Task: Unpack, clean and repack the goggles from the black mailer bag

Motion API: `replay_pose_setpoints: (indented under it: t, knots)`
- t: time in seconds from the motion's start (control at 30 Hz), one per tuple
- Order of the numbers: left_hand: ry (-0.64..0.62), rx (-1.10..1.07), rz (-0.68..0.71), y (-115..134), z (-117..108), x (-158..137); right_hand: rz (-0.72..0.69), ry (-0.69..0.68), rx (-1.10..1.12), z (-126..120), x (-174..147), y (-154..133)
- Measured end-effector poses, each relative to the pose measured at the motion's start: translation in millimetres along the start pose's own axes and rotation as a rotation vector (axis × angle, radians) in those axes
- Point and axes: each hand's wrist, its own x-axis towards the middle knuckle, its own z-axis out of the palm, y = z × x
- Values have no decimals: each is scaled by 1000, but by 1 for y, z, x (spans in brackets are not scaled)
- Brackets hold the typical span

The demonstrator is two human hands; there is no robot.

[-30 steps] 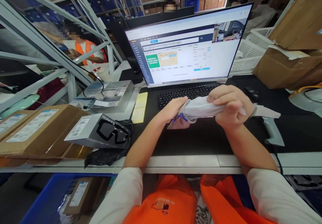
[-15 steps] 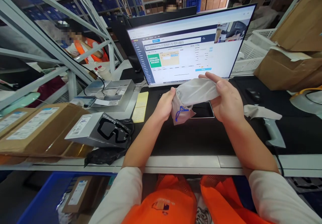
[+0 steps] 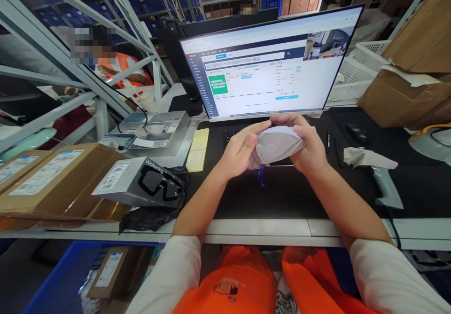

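Observation:
Between my two hands I hold a light grey drawstring pouch point(image 3: 278, 145), its blue cord hanging from the lower left. My left hand point(image 3: 239, 148) is wrapped round the pouch's left end. Around the right end, the fingers of my right hand point(image 3: 310, 144) are closed. The pouch bulges, and what is inside is hidden. A flat thing under the pouch shows only a thin pale edge above the black desk mat point(image 3: 268, 196). Behind the hands stands a lit monitor point(image 3: 253, 79), with part of a black keyboard point(image 3: 230, 135) below it.
To the left lie a grey goggles box point(image 3: 141, 180), cardboard boxes point(image 3: 59, 177), an opened grey box point(image 3: 165, 137) and a yellow notepad point(image 3: 197, 149). A scanner point(image 3: 385, 187), mouse point(image 3: 356, 134) and pens point(image 3: 329, 140) lie right. A person in an orange vest point(image 3: 121, 67) sits beyond the frame.
The pouch has turned and lowered slightly, and its blue cord now hangs down. My right hand has closed round its end, and my left hand has shifted right along it.

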Motion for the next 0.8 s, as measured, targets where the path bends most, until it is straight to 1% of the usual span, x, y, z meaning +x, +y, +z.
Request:
replay_pose_setpoints:
  t: [0.03, 0.07, 0.13, 0.17, 0.23, 0.33, 0.47, 0.57, 0.63, 0.7, 0.8]
  knots:
    - [7, 28, 31, 1, -1, 0, 79, -14, -7, -2, 2, 0]
    - [8, 52, 58, 1, -2, 0, 167, -55, -8, -3, 3, -1]
    - [-7, 79, 96, 1, -6, 0, 320, -185, 19, -8, 4, -3]
    - [-24, 83, 108, 1, -7, 1, 372, -248, 47, -10, 4, -4]
    - [-73, 85, 133, -1, -11, 2, 442, -333, 107, -14, 4, -2]
    - [-143, 82, 150, -4, -15, 5, 510, -370, 175, -16, 4, 5]
    - [-176, 83, 124, -5, -20, 8, 508, -355, 207, -13, 5, 13]
    - [-134, 125, 132, -7, -21, 9, 483, -336, 195, -7, 5, 9]
    - [-61, 180, 155, -9, -20, 9, 466, -294, 193, -2, 3, 5]
    - [49, 250, 198, -11, -18, 8, 416, -207, 185, 3, 1, 1]
    - [269, 372, 303, -13, -12, 6, 264, -59, 118, 6, -3, 3]
